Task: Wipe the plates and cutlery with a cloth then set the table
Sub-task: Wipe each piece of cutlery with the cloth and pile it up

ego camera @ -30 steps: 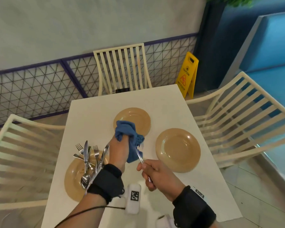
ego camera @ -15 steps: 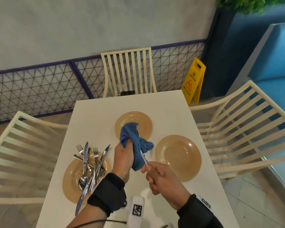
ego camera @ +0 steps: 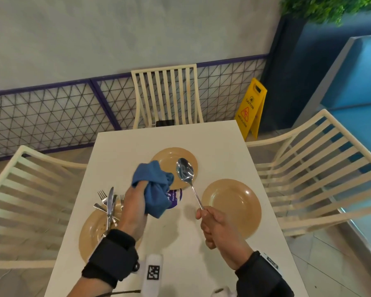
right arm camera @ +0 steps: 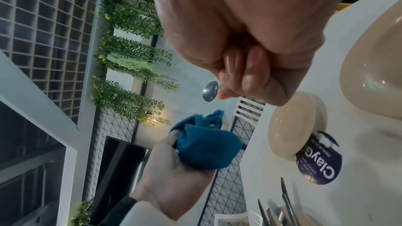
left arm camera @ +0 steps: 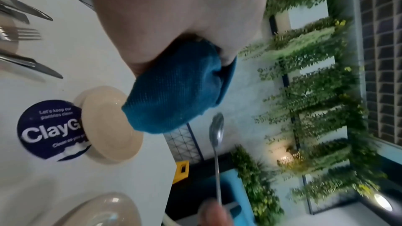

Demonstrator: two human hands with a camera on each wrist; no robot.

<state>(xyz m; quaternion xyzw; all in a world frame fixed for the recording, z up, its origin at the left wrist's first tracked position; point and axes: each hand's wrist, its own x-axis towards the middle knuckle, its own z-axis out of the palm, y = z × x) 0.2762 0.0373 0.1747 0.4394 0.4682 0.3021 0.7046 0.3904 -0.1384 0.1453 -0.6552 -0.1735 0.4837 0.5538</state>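
My left hand (ego camera: 135, 209) grips a bunched blue cloth (ego camera: 156, 189) above the white table (ego camera: 120, 151); the cloth (left arm camera: 178, 90) fills the left wrist view. My right hand (ego camera: 214, 226) holds a steel spoon (ego camera: 185, 172) by its handle, bowl up, free of the cloth and just right of it. The spoon (left arm camera: 216, 131) stands beside the cloth. Three tan plates lie on the table: a far one (ego camera: 169, 155), a right one (ego camera: 234, 202), and a near-left one (ego camera: 90, 232) carrying a pile of forks and knives (ego camera: 109, 204).
Cream slatted chairs stand at the left (ego camera: 19, 189), far (ego camera: 167, 93) and right (ego camera: 313, 168) sides of the table. A round purple sticker (ego camera: 176, 196) is on the tabletop. A yellow wet-floor sign (ego camera: 251, 106) stands by the far right corner.
The spoon's bowl was wrapped in the cloth; now it is pulled out and raised to the right, fully visible. The left hand with the cloth has shifted slightly left and up.
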